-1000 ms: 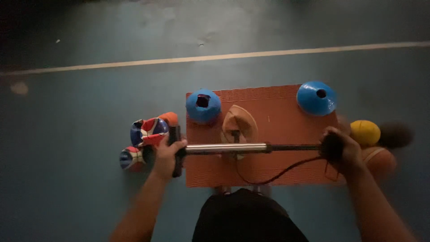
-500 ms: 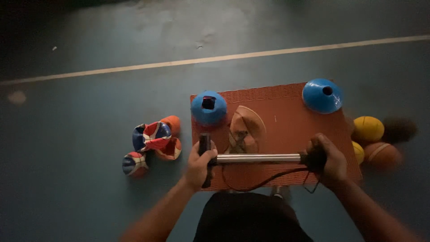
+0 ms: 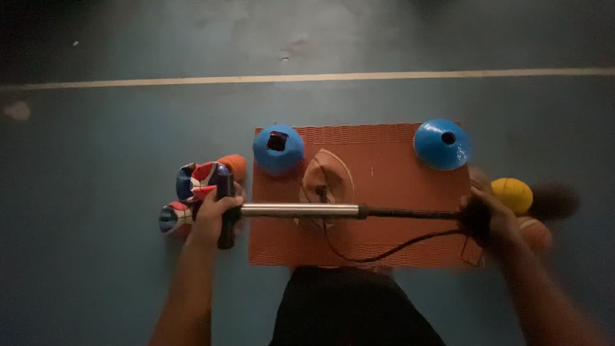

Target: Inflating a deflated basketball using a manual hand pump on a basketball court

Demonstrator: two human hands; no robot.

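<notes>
The hand pump (image 3: pixel 301 209) lies level across the orange mat (image 3: pixel 391 186), its silver barrel running from nine o'clock to three. It is stretched out now: half a second ago the two ends sat much closer together, and since then the plunger rod has been drawn well out to the right, so this looks to me like the top of a pumping stroke, air about to be pushed in. The left hand (image 3: pixel 214 214) is wrapped tight round the black foot of the pump at the mat's left edge. The right hand (image 3: pixel 490 218), blurred with motion, is closed on the black handle at the far right. A thin black hose (image 3: pixel 384 252) loops down from the barrel and back up to a flat, deflated tan ball (image 3: pixel 328 179) lying on the mat just beyond the pump.

At eleven and one o'clock on the mat sit two blue cones (image 3: pixel 278 148). Off the left edge are some limp red, white and blue balls (image 3: pixel 200 181); off the right, a yellow ball (image 3: pixel 512 194). All this rests on a dim blue-green sports floor (image 3: pixel 96 128), with a pale painted line (image 3: pixel 192 81) crossing at twelve o'clock.
</notes>
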